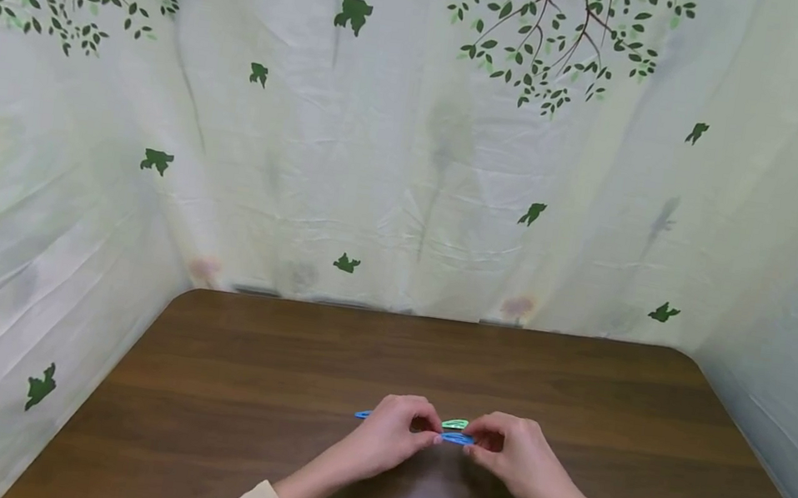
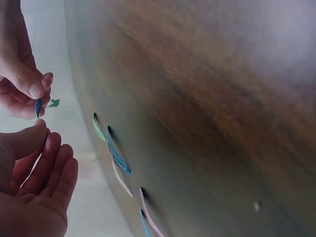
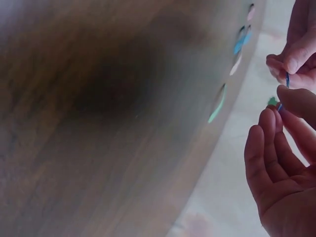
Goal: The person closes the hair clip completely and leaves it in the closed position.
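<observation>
Both hands meet over the table, pinching opposite ends of one blue snap hair clip (image 1: 457, 438). My left hand (image 1: 393, 435) has its thumb and forefinger at the clip's left end. The right hand (image 1: 521, 460) grips the other end, with thumb and fingertip. In the left wrist view the blue clip stands on edge between the two hands; fingertips cover parts of it. Beyond the hands, a green hair clip (image 1: 455, 424) lies on the table, and another blue clip (image 1: 362, 414) peeks out left of my left hand.
A row of hair clips lies on the brown wooden table (image 1: 248, 364): in the left wrist view, a green one (image 2: 98, 127), a blue one (image 2: 117, 153), a pale one (image 2: 121, 178), a pink one (image 2: 150, 215) and another blue one (image 2: 144, 223). Leaf-printed curtains (image 1: 396, 156) surround the table.
</observation>
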Available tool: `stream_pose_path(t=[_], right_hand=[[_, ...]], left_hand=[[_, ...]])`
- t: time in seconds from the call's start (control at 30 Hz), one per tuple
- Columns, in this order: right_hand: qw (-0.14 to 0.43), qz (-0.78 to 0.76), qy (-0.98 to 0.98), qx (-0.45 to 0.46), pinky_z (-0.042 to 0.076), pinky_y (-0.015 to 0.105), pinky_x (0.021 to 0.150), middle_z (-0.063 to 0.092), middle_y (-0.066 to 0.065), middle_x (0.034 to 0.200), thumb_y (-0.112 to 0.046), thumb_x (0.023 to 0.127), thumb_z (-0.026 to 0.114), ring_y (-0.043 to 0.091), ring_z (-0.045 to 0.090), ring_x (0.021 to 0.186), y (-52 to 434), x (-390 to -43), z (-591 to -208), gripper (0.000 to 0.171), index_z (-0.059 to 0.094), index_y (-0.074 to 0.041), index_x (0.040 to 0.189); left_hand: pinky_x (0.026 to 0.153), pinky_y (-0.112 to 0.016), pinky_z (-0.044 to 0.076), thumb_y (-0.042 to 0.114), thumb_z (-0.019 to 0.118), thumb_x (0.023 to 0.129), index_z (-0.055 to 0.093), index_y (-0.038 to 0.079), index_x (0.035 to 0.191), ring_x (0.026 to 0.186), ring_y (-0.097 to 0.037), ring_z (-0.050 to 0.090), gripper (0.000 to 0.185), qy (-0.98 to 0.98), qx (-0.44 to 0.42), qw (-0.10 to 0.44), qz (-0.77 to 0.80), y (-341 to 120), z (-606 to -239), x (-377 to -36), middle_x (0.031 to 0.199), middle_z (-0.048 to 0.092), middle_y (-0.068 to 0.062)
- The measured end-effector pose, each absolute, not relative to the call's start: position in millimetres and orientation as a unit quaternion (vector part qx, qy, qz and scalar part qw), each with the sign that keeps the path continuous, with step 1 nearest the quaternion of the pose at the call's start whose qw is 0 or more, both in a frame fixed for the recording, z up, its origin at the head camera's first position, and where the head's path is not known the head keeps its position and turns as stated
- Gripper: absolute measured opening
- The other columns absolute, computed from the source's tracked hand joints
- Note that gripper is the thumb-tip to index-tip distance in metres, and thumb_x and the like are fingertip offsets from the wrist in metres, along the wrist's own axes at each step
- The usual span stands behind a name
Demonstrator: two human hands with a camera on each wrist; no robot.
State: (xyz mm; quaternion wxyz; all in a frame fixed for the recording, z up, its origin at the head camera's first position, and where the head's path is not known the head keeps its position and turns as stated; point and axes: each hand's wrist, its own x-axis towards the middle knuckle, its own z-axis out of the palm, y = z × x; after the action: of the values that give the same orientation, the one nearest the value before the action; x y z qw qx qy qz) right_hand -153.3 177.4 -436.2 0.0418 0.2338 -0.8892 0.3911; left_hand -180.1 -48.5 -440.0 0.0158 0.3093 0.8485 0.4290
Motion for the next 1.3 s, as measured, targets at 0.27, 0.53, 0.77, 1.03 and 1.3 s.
stream_pose_path(t=[0.27, 0.53, 0.77, 1.03, 1.3], right_hand=[[0.001, 0.39, -0.897, 0.21, 0.049, 0.024, 0.057, 0.064, -0.015, 0.076, -0.01, 0.082, 0.079, 0.003, 0.057, 0.066, 180.0, -166.5, -443.1, 0.013, 0.074, -0.016, 0.091], [-0.03, 0.394, -0.896, 0.203, 0.049, 0.024, 0.058, 0.065, -0.012, 0.074, -0.012, 0.081, 0.08, 0.004, 0.059, 0.067, 183.2, -176.8, -451.2, 0.01, 0.074, -0.015, 0.088], [-0.05, 0.395, -0.895, 0.201, 0.049, 0.024, 0.059, 0.065, -0.011, 0.075, -0.011, 0.081, 0.079, 0.005, 0.059, 0.068, 184.9, -182.0, -456.4, 0.01, 0.073, -0.015, 0.088], [-0.07, 0.404, -0.889, 0.204, 0.049, 0.024, 0.06, 0.066, -0.009, 0.076, -0.012, 0.081, 0.079, 0.008, 0.061, 0.068, 187.9, -184.1, -458.2, 0.009, 0.074, -0.013, 0.089], [-0.072, 0.399, -0.891, 0.205, 0.048, 0.024, 0.057, 0.064, -0.01, 0.072, -0.01, 0.08, 0.079, 0.007, 0.059, 0.064, 187.5, -185.5, -461.3, 0.009, 0.074, -0.014, 0.087]], left_hand=[[0.067, -0.018, 0.046, 0.008, 0.076, 0.085, 0.071, 0.014, 0.081, 0.072, 0.0, 0.053, 0.008, 0.863, 0.309, 0.021, 0.398, -42.1, -449.8, -190.4, 0.077, 0.059, 0.016], [0.065, -0.018, 0.045, 0.008, 0.077, 0.083, 0.072, 0.013, 0.079, 0.068, 0.0, 0.052, 0.008, 0.869, 0.306, 0.039, 0.387, -37.3, -460.1, -198.7, 0.072, 0.058, 0.015], [0.064, -0.018, 0.044, 0.009, 0.077, 0.083, 0.071, 0.014, 0.077, 0.067, 0.0, 0.051, 0.01, 0.872, 0.305, 0.038, 0.381, -34.8, -462.3, -199.5, 0.071, 0.057, 0.015], [0.063, -0.018, 0.044, 0.008, 0.079, 0.082, 0.073, 0.012, 0.076, 0.068, 0.0, 0.051, 0.009, 0.872, 0.3, 0.036, 0.386, -33.0, -461.7, -199.0, 0.072, 0.057, 0.014], [0.066, -0.018, 0.044, 0.008, 0.08, 0.079, 0.075, 0.011, 0.076, 0.071, -0.002, 0.053, 0.007, 0.884, 0.292, 0.026, 0.364, -30.1, -463.0, -196.0, 0.075, 0.058, 0.012]])
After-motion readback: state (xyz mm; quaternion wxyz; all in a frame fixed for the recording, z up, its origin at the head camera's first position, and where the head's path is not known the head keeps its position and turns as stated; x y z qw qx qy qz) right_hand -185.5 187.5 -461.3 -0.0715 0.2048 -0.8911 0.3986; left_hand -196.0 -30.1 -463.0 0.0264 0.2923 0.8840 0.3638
